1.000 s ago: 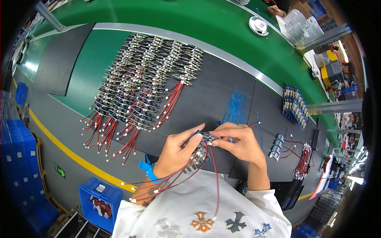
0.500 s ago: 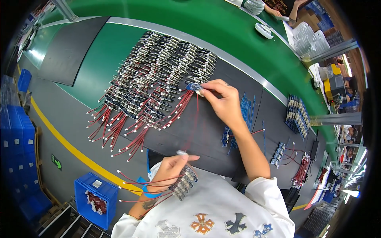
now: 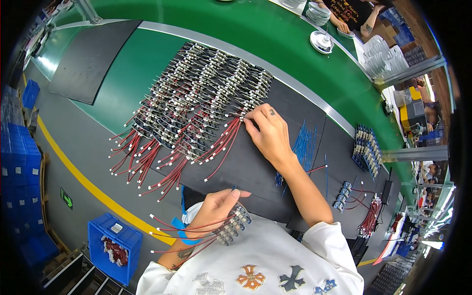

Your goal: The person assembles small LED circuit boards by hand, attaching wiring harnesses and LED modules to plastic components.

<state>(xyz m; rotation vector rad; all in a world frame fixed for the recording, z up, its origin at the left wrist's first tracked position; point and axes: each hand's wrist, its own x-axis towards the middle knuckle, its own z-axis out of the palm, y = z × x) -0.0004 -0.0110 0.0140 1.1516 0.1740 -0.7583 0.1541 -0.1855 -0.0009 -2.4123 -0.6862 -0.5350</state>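
My left hand (image 3: 216,206), at the lower middle, is closed round a small stack of circuit boards (image 3: 233,227). Red and dark wires with white plugs trail leftward from that stack over my wrist. A thin dark tip shows at my left thumb. Over the black mat, my right hand (image 3: 268,130) pinches at the white connector end of a circuit board (image 3: 240,117) lying at the near end of the rightmost row. Its red wire hangs toward me, and my fingertips partly hide the board. Several overlapping rows of wired boards (image 3: 196,93) spread to the left.
Blue wires (image 3: 305,142) lie on the black mat (image 3: 265,164) right of the rows. Farther right are stacked boards (image 3: 366,147), a few loose boards (image 3: 342,196) and a red wire bundle (image 3: 371,216). A blue bin (image 3: 115,221) stands lower left. Another person's hand (image 3: 341,24) works across the bench.
My right hand has lowered the board onto the end of the row, and its wire now lies with the others. My left hand stays nearly in place with its stack.
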